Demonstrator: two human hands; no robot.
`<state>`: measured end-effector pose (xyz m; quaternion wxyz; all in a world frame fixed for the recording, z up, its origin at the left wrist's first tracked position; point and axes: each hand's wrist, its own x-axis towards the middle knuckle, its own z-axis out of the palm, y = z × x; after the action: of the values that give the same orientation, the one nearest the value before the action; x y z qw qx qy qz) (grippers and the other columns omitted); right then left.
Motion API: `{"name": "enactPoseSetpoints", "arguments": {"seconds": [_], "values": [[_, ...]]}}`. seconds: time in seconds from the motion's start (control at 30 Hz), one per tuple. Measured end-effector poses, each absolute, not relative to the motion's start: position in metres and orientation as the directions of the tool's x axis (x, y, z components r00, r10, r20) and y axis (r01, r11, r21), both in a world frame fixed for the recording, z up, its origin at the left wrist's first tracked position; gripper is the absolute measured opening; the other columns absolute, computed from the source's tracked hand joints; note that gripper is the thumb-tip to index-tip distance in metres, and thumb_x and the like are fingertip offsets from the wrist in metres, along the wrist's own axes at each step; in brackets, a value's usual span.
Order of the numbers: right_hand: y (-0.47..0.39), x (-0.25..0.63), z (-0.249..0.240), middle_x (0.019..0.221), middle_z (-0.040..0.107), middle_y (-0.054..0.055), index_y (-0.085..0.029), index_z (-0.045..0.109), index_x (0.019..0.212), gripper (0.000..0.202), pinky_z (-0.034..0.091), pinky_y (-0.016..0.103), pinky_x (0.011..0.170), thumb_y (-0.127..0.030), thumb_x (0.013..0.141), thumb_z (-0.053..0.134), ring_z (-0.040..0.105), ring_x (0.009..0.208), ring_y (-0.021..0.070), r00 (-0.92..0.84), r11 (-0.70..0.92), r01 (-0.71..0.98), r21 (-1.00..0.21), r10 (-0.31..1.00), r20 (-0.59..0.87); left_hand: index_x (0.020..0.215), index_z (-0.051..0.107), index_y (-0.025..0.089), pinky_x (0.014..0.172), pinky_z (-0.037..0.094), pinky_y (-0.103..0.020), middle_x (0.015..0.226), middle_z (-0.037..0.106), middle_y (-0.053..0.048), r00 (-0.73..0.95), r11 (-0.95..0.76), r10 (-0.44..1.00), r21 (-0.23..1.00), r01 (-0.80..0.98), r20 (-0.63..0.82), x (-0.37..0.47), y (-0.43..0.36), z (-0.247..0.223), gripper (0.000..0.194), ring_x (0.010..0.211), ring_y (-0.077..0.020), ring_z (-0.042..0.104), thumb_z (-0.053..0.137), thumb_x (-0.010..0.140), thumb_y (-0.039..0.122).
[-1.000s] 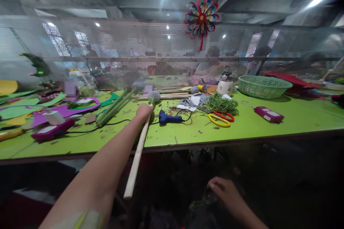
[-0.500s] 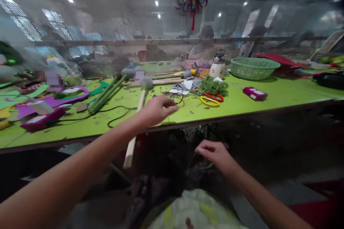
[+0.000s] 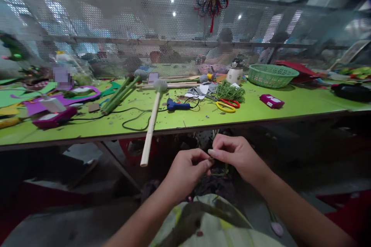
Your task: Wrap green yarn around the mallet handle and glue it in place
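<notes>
My left hand (image 3: 189, 168) and my right hand (image 3: 236, 156) meet in front of the table edge, above my lap. Both are closed in a pinch, fingertips almost touching. A thin green strand (image 3: 226, 170) hangs below my right fingers, its upper end hidden by them. What the left fingertips grip is too small and dark to make out. On the table beyond lies a blue glue gun (image 3: 178, 105) with a black cord. Left of it, a wooden stick with a grey fuzzy ball (image 3: 160, 85) on top juts over the edge.
Scissors with yellow and red handles (image 3: 226, 106) lie by a heap of green yarn (image 3: 230, 92). Behind are a white bottle (image 3: 234, 74) and a green basket (image 3: 272, 77). A magenta box (image 3: 271, 101) sits to the right, green stems (image 3: 120, 96) to the left.
My left hand has moved from the glue gun's spot on the table down to my right hand. The glue gun now shows fully, and my right hand is slightly higher.
</notes>
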<state>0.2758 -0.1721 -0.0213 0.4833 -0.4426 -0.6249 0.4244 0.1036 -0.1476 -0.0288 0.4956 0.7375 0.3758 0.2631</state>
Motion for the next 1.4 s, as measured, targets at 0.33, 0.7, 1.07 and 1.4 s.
{"name": "enactPoseSetpoints", "arguments": {"seconds": [0.33,0.7,1.07,1.4], "values": [[-0.168,0.336,-0.028,0.05,0.037,-0.006,-0.014,0.064,0.065,0.016,0.016,0.024,0.044,-0.022,0.075,0.072,0.021,0.046,0.0063,0.08,0.049,-0.3,-0.953,0.996,0.026,0.084,0.074,0.016,0.051,0.037,-0.021,0.056,0.062,0.0,0.54,-0.249,0.839,0.837,0.488,-0.065,0.027,-0.119,-0.076,0.033,0.051,-0.0127,0.051,0.05,0.084,0.038],[-0.166,0.368,-0.026,0.054,0.038,-0.005,-0.016,0.055,0.061,0.022,0.03,0.018,0.039,-0.014,0.082,0.062,0.025,0.045,0.007,0.228,0.133,-0.538,-0.832,0.974,0.008,0.073,0.072,0.013,0.051,0.04,-0.023,0.053,0.062,-0.002,0.381,-0.158,0.915,0.746,0.647,-0.136,-0.021,-0.122,-0.189,0.041,0.053,-0.0171,0.055,0.05,0.079,0.047],[-0.18,0.46,-0.052,0.046,0.023,-0.009,-0.024,0.041,0.053,0.039,0.025,0.031,0.04,-0.025,0.087,0.06,0.022,0.038,0.0046,0.574,0.205,-0.226,-0.952,0.818,0.04,0.074,0.076,0.024,0.07,0.048,-0.028,0.081,0.077,-0.002,0.1,0.034,0.98,0.644,0.764,-0.171,-0.124,-0.122,-0.21,0.032,0.082,-0.0291,0.068,0.058,0.071,0.05],[-0.172,0.421,-0.11,0.043,0.025,-0.011,-0.018,0.061,0.066,0.024,0.019,0.022,0.035,-0.038,0.067,0.075,0.021,0.036,0.0052,0.421,-0.029,-0.12,-0.992,0.904,-0.078,0.079,0.075,0.022,0.074,0.048,-0.035,0.087,0.074,-0.007,0.05,0.079,0.986,0.711,0.699,-0.158,-0.108,-0.124,-0.191,0.033,0.081,-0.0306,0.065,0.067,0.058,0.046]]}}
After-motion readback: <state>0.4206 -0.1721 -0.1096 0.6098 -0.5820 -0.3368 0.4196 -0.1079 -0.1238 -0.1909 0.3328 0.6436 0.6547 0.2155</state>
